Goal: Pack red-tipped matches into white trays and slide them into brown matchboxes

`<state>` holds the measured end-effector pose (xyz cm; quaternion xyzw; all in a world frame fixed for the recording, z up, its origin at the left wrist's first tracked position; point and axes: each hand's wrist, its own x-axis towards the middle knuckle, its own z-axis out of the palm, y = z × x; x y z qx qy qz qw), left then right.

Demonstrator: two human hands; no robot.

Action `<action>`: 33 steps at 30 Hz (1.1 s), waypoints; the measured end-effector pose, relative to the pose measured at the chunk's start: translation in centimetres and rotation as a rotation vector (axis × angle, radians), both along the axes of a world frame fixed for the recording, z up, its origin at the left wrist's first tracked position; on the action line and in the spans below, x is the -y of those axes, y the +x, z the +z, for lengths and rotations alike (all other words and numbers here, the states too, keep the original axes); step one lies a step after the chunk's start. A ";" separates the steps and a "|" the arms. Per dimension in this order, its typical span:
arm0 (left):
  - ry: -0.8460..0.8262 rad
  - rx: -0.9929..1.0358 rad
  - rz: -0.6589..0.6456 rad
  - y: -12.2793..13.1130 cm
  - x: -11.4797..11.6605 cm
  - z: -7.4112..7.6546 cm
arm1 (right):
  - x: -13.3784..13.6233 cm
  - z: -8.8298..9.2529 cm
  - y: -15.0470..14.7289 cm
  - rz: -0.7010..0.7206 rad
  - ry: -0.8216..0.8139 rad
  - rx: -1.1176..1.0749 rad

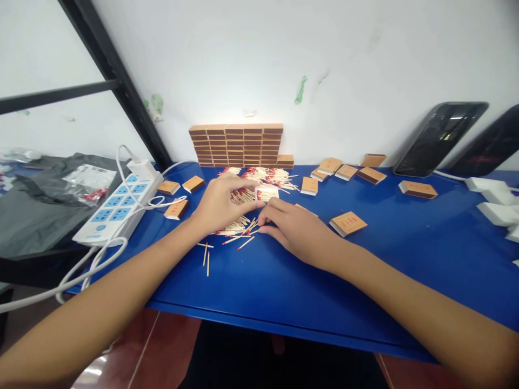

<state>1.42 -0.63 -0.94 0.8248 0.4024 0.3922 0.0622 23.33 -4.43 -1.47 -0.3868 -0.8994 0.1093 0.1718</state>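
My left hand grips a small white matchbox tray between its thumb and fingers. Red-tipped matchsticks lie inside that tray. Closed in a pinch, my right hand is at the right edge of a loose match pile, where matchsticks run up to its fingertips. How many it holds is hidden. Part of the pile is covered by my left hand. More heaped matches lie just behind the tray. A few stray matchsticks are scattered toward the table's front.
Stacked matchboxes form a wall at the back. Several loose matchbox covers lie to the right, others to the left. A power strip with white cables stands left on the blue table. A phone leans against the wall.
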 end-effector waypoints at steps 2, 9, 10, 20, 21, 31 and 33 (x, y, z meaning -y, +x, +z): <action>-0.004 0.005 0.004 -0.1 -0.1 0.0 | -0.2 -0.1 -0.1 -0.020 0.008 -0.013; -0.014 -0.019 0.016 -0.1 -0.2 -0.1 | -0.3 -0.1 0.4 -0.001 0.033 0.061; -0.013 -0.020 0.018 -0.1 -0.1 0.0 | -0.3 -0.2 0.5 0.004 0.053 0.079; 0.003 -0.013 0.013 0.0 -0.1 -0.2 | 0.1 -0.1 0.6 -0.002 0.130 0.124; 0.017 -0.008 0.005 0.0 0.0 -0.3 | 0.1 -0.1 0.6 0.002 0.134 0.114; -0.008 0.071 0.085 -0.4 -1.0 -0.9 | -0.6 -0.7 0.8 0.034 0.030 0.023; 0.007 0.033 0.068 -0.7 -1.4 -0.9 | -0.5 -0.8 0.6 0.021 0.030 0.036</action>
